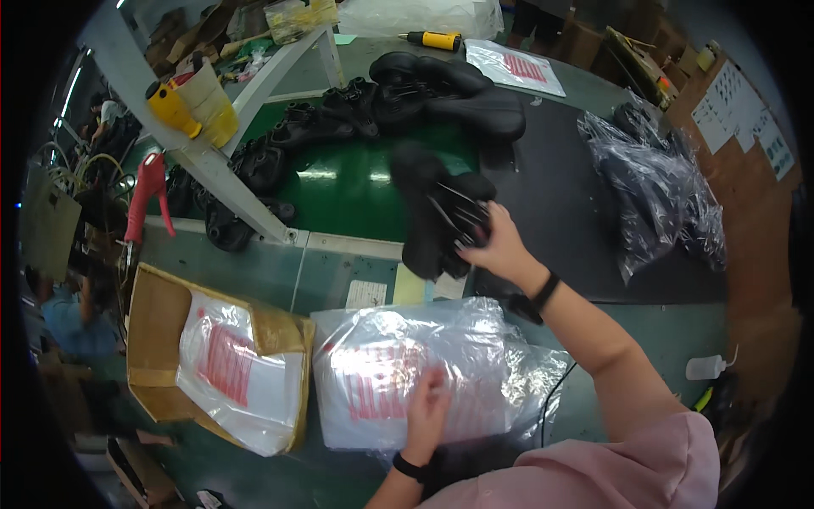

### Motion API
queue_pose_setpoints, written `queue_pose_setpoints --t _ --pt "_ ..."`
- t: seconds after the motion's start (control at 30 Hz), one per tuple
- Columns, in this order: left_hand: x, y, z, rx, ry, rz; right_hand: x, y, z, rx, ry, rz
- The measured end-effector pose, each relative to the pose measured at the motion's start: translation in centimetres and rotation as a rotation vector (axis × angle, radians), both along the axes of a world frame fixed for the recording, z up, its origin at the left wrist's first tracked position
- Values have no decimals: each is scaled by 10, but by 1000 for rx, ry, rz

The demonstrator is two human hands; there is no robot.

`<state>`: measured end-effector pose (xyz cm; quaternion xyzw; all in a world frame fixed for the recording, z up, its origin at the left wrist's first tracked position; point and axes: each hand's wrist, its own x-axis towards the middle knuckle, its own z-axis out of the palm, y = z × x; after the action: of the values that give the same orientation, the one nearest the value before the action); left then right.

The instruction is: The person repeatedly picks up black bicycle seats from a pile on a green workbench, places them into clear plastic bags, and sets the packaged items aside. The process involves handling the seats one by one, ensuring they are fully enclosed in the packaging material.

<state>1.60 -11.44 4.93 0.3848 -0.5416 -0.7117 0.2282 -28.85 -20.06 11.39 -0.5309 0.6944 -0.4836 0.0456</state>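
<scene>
Raised over the table's middle is a black bicycle saddle (432,204), its underside with metal rails facing me. My right hand (498,246) is closed around its rails; it may be a pair of saddles, blur hides which. My left hand (429,405) hovers over or touches a stack of clear plastic bags (365,373) with red print; its fingers are smeared by motion. Under my right wrist, another dark piece (521,304) lies partly hidden.
More black saddles (475,110) line the green belt (356,191). Wrapped saddles (649,187) lie on the black mat (551,195) at right. A cardboard box (153,339) with bags stands at left. A white frame post (246,199), red air gun (149,195) and white bottle (708,366) are around.
</scene>
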Motion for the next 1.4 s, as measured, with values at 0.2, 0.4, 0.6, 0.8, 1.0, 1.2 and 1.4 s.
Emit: queue_pose_setpoints --t 0.2,0.4,0.6,0.8,1.0,1.2,1.4 --pt "-23 -23 101 -356 165 10 41 133 9 106 -161 179" --pt "-45 33 173 -570 153 -95 51 241 29 82 34 158" --pt "-68 117 116 -305 99 -406 8 342 95 309 640 210" --pt "-124 222 5 594 176 -399 -14 428 16 66 188 -526" --pt "-131 273 -12 101 -26 -552 55 471 -82 89 -412 -813" --pt "-112 315 -16 -86 160 -1013 89 487 -75 -260 -918 -882" --pt "-114 248 1 -773 -362 -705 100 522 -110 272 -503 -842"
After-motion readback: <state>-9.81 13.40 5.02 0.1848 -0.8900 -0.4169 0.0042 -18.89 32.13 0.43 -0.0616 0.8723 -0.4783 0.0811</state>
